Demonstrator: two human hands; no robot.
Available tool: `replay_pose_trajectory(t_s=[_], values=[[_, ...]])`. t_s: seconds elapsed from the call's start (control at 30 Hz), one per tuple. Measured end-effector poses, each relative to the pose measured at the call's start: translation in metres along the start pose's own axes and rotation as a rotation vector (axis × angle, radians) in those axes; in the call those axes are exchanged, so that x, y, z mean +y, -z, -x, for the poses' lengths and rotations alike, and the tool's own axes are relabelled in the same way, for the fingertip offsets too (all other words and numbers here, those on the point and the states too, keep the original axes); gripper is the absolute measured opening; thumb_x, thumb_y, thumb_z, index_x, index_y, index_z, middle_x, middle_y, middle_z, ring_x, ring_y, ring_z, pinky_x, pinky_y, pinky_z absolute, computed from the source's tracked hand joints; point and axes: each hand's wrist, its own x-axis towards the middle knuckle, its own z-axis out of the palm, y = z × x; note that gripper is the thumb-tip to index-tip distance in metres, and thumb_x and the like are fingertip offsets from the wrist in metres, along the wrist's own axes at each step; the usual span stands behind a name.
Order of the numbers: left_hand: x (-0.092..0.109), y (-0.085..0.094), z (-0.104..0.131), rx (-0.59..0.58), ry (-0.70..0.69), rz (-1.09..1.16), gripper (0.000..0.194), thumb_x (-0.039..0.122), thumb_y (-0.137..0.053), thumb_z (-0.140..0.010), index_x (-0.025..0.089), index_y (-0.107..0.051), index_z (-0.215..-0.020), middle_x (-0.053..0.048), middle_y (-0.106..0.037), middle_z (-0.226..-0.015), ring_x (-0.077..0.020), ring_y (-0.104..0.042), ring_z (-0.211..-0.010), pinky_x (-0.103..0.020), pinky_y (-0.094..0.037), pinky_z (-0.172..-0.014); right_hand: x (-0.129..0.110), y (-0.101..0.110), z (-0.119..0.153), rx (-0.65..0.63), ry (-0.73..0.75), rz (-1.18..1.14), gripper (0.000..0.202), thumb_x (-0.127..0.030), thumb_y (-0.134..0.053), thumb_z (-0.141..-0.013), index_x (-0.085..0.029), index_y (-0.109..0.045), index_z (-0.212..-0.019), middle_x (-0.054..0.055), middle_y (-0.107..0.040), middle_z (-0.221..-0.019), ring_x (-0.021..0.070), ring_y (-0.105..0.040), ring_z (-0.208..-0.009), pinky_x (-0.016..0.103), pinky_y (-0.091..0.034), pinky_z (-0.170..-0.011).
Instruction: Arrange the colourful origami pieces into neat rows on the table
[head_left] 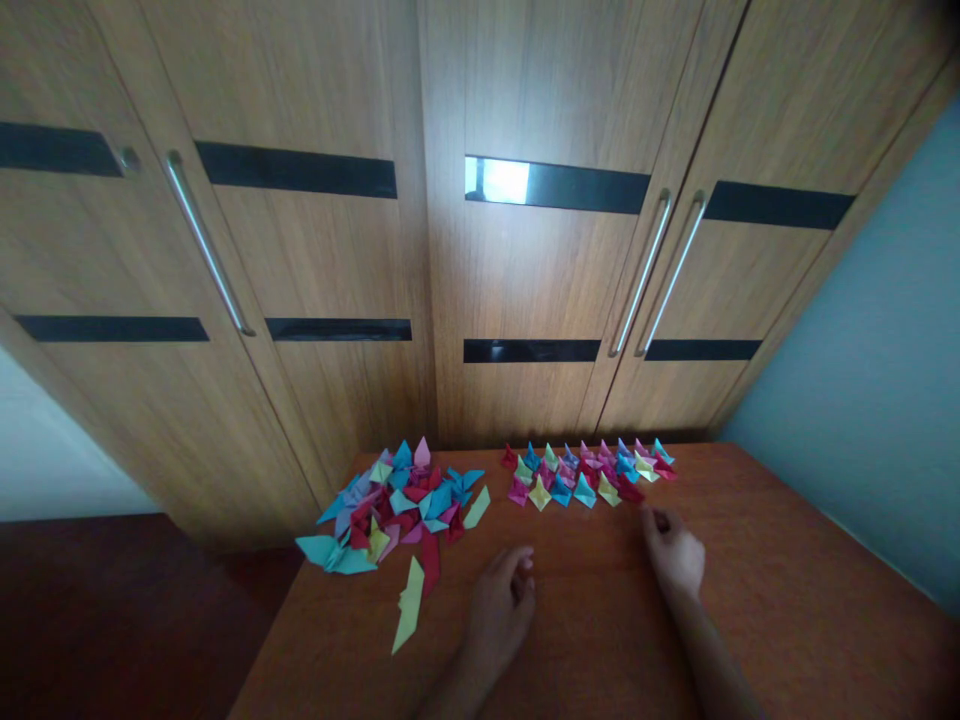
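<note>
Both hands rest on the wooden table (787, 600). The left hand (504, 600) is loosely curled and holds nothing, just beside a loose pile of folded paper pieces (397, 505) near the table's far left corner. The right hand (675, 555), fingers curled, has its fingertips just short of the neat rows of folded pieces (592, 472) along the far edge; whether it pinches anything I cannot tell.

Both forearms run off the bottom edge below the table (787, 600). Fingertips of the left hand (501, 610) and right hand (677, 556) curl under, hidden. The table's paper pieces (589, 472) are too small to make out their folds.
</note>
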Motion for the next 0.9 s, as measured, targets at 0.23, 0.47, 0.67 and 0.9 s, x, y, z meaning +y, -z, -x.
replay_pose_trajectory(t_s=[0.23, 0.47, 0.67, 0.9], values=[[0.003, 0.004, 0.001, 0.052, -0.064, 0.008, 0.033, 0.014, -0.048, -0.077, 0.022, -0.060, -0.106, -0.004, -0.066, -0.099, -0.0160, -0.062, -0.083, -0.028, -0.050, -0.076, -0.037, -0.009, 0.054, -0.088, 0.175, -0.236, 0.046, -0.056, -0.039, -0.084, -0.019, -0.066, -0.078, 0.007, -0.070, -0.071, 0.0210, -0.065, -0.064, 0.023, -0.039, -0.054], [-0.010, 0.057, -0.011, 0.312, -0.203, -0.312, 0.031, 0.019, -0.046, -0.082, 0.022, -0.059, -0.110, -0.007, -0.062, -0.111, -0.0224, -0.056, -0.105, -0.041, -0.044, -0.094, -0.039, -0.008, 0.060, -0.164, 0.268, -0.348, 0.047, -0.056, -0.038, -0.085, -0.019, -0.064, -0.075, 0.006, -0.068, -0.067, 0.0203, -0.062, -0.060, 0.024, -0.040, -0.055], [-0.031, 0.133, -0.004, 0.500, -0.165, -0.687, 0.030, 0.024, -0.044, -0.085, 0.016, -0.056, -0.112, -0.011, -0.057, -0.113, -0.0254, -0.053, -0.106, -0.040, -0.043, -0.094, -0.038, -0.009, 0.059, -0.189, 0.286, -0.350, 0.045, -0.056, -0.038, -0.086, -0.020, -0.061, -0.074, 0.005, -0.067, -0.066, 0.0201, -0.062, -0.061, 0.024, -0.040, -0.056], [-0.032, 0.161, 0.029, 0.439, 0.068, -1.057, 0.030, 0.030, -0.041, -0.087, 0.019, -0.058, -0.109, -0.010, -0.057, -0.113, -0.0266, -0.054, -0.102, -0.037, -0.042, -0.091, -0.037, -0.011, 0.058, -0.189, 0.307, -0.350, 0.044, -0.055, -0.037, -0.086, -0.020, -0.060, -0.072, 0.004, -0.065, -0.064, 0.0184, -0.059, -0.056, 0.024, -0.040, -0.055]])
